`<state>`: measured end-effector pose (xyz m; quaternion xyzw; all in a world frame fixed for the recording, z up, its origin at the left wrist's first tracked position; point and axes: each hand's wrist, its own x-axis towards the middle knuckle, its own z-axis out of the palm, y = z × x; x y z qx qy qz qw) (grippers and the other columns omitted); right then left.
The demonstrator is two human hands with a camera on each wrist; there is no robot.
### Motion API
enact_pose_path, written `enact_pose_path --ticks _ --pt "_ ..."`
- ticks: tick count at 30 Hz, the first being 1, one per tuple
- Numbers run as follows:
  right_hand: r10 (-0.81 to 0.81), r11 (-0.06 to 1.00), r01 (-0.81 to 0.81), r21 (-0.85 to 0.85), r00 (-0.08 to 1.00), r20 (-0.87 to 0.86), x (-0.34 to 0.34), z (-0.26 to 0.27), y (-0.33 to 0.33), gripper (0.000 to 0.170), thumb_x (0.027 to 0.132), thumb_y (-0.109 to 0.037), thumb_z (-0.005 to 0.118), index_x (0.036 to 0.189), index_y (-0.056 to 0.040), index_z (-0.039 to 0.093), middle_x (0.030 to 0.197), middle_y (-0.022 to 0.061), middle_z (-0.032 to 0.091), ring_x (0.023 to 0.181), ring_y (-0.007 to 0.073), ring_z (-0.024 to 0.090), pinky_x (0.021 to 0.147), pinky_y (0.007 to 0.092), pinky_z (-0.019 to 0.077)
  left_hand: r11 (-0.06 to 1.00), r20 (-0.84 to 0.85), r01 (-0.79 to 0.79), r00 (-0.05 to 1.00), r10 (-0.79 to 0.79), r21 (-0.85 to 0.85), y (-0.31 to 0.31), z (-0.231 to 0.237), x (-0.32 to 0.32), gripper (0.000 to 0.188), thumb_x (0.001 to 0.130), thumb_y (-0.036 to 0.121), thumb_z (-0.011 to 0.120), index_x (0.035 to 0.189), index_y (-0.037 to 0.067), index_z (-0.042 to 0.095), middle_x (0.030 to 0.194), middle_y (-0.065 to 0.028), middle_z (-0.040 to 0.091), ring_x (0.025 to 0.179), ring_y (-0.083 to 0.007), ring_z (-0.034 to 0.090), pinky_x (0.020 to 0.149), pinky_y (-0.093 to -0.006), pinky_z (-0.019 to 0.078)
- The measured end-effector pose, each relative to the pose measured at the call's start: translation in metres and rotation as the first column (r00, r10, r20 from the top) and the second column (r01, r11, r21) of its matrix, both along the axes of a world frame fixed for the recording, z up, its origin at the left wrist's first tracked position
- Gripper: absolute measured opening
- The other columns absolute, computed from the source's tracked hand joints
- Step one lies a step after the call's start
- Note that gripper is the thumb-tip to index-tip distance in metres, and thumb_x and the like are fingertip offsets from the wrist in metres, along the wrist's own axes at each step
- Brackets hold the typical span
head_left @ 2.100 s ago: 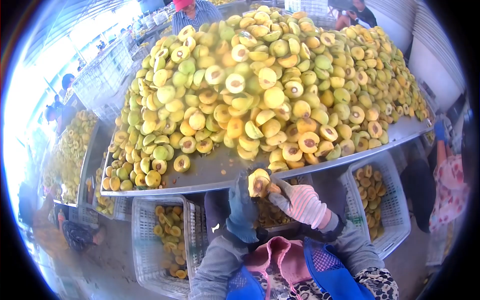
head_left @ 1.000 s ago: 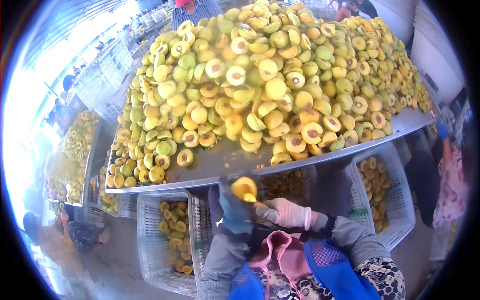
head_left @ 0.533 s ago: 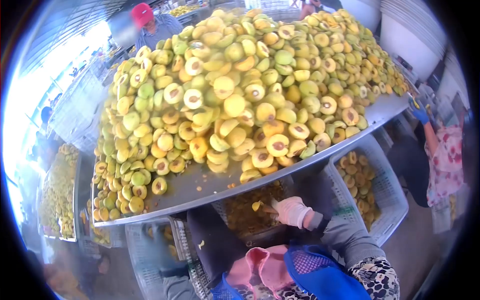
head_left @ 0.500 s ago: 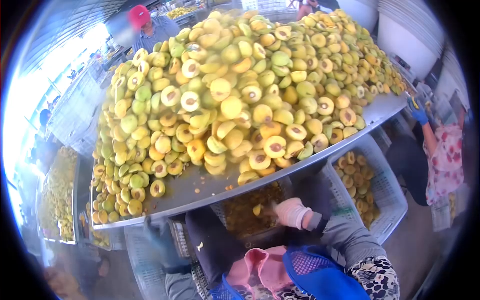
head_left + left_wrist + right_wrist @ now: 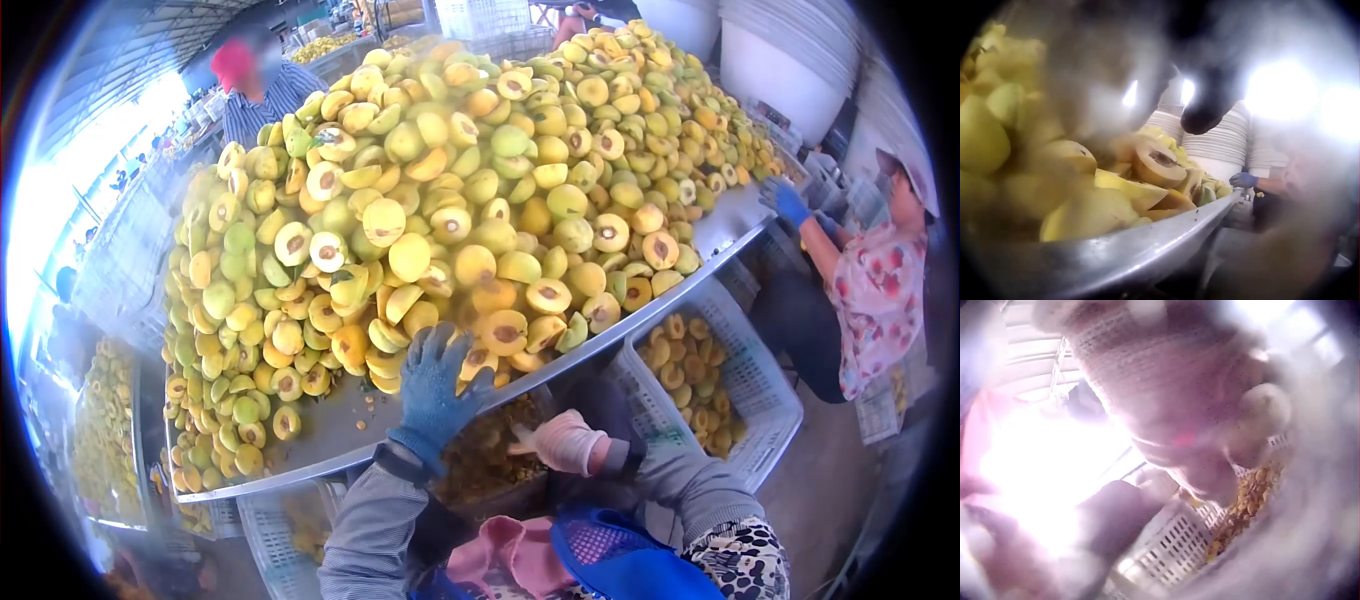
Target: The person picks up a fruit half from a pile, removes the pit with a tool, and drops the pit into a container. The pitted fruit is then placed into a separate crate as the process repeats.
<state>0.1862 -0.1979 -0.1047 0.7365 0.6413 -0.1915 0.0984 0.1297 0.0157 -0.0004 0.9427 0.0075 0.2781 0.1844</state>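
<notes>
My left hand (image 5: 440, 385), in a blue glove, reaches over the metal table's front edge with fingers spread. Its fingertips are right at the peach halves (image 5: 503, 332) low on the heap. In the left wrist view, dark blurred fingers hang above a cut peach half (image 5: 1157, 164) that shows its brown hollow. My right hand (image 5: 565, 442), in a pale striped glove, is curled above the crate between my knees. A slim tool (image 5: 522, 440) sticks out from its fingers, mostly hidden by them. The right wrist view shows the glove (image 5: 1172, 381) close up, above a crate of small pieces (image 5: 1250, 497).
The metal table (image 5: 330, 435) bears a high heap of yellow-green peach halves. White crates with fruit stand at right (image 5: 770, 400) and left (image 5: 270, 540). A person (image 5: 885, 290) with blue gloves sits at right; another in a red cap (image 5: 250, 85) is behind the heap.
Both hands were together on a peach half over the middle crate. The left hand swung out over the left crate, then came up to the heap without it. The right hand stayed low; the view turned.
</notes>
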Motion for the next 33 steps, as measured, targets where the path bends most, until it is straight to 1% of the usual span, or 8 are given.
enact_pose_path --ticks 5,7,12,15,19,26,29,33 --pt "-0.217 0.976 0.219 -0.003 0.966 -0.142 -0.030 -0.006 0.008 0.048 0.086 -0.022 0.060 0.134 -0.0165 0.051 0.091 0.0121 0.071 0.076 0.0279 0.071 0.053 0.0414 0.0495 1.000 -0.034 0.024 0.999 -0.025 -0.018 0.023 -0.004 0.001 0.052 0.078 0.030 0.073 0.123 0.007 0.059 0.126 -0.0182 0.055 0.118 -0.0418 0.049 0.101 -0.0520 0.0406" --pt "-0.313 0.887 0.396 0.236 0.893 -0.322 -0.017 0.025 -0.001 0.052 0.084 -0.024 0.066 0.133 -0.0136 0.052 0.088 0.0127 0.070 0.074 0.0351 0.068 0.058 0.0441 0.0511 0.998 -0.056 -0.041 0.997 0.043 0.046 0.021 0.003 -0.010 0.054 0.078 0.030 0.073 0.125 0.007 0.058 0.125 -0.0194 0.055 0.119 -0.0418 0.050 0.101 -0.0517 0.0407" --pt "-0.493 0.188 0.504 0.843 0.791 -0.363 0.055 0.105 -0.013 0.035 0.081 -0.019 0.072 0.111 -0.0048 0.062 0.089 0.0200 0.064 0.082 0.0418 0.063 0.072 0.0448 0.0514 0.997 -0.096 0.028 0.995 -0.022 0.068 0.002 0.003 0.007 0.064 0.078 0.034 0.072 0.133 0.008 0.053 0.134 -0.0216 0.050 0.126 -0.0435 0.044 0.107 -0.0552 0.0342" --pt "-0.540 0.246 0.463 0.851 0.795 -0.277 0.112 0.087 0.004 0.041 0.084 -0.020 0.069 0.121 -0.0049 0.059 0.110 0.0200 0.061 0.095 0.0412 0.061 0.078 0.0459 0.0502 0.972 0.016 0.139 0.989 -0.145 0.191 -0.034 -0.030 0.041 0.069 0.078 0.037 0.071 0.137 0.009 0.049 0.145 -0.0210 0.042 0.138 -0.0429 0.034 0.111 -0.0630 0.0237" --pt "-0.673 0.324 0.592 0.738 0.693 -0.259 0.122 0.070 0.029 0.049 0.084 -0.021 0.068 0.130 -0.0087 0.056 0.120 0.0172 0.060 0.103 0.0410 0.060 0.087 0.0451 0.0498 0.951 -0.242 0.170 0.964 -0.108 0.256 -0.052 -0.031 0.068 0.070 0.077 0.040 0.070 0.138 0.011 0.049 0.148 -0.0190 0.039 0.142 -0.0403 0.028 0.112 -0.0668 0.0189" --pt "-0.489 0.201 0.677 0.708 0.696 -0.526 0.123 0.057 0.039 0.033 0.086 -0.026 0.068 0.117 -0.0138 0.062 0.109 0.0151 0.065 0.098 0.0365 0.062 0.082 0.0413 0.0507 0.942 -0.226 0.012 0.972 0.068 0.335 -0.036 -0.042 0.044 0.041 0.083 0.044 0.060 0.111 0.015 0.065 0.128 -0.0131 0.054 0.124 -0.0334 0.043 0.099 -0.0574 0.0339" --pt "-0.557 0.208 0.835 0.509 0.529 -0.640 0.116 0.074 0.050 0.031 0.087 -0.028 0.069 0.113 -0.0115 0.064 0.103 0.0141 0.068 0.094 0.0354 0.064 0.082 0.0396 0.0509 0.944 -0.201 0.018 0.978 0.051 0.329 -0.017 -0.045 0.023 0.033 0.085 0.042 0.058 0.103 0.015 0.067 0.124 -0.0125 0.056 0.122 -0.0324 0.045 0.097 -0.0568 0.0351" --pt "-0.329 0.049 0.895 0.443 0.433 -0.839 0.108 0.045 0.068 0.035 0.085 -0.031 0.073 0.112 -0.0088 0.066 0.104 0.0158 0.069 0.095 0.0315 0.066 0.083 0.0358 0.0512 0.925 -0.147 0.043 0.989 0.014 0.379 0.007 -0.050 -0.004 0.027 0.087 0.040 0.058 0.101 0.018 0.067 0.123 -0.0131 0.057 0.121 -0.0328 0.047 0.098 -0.0571 0.0358"
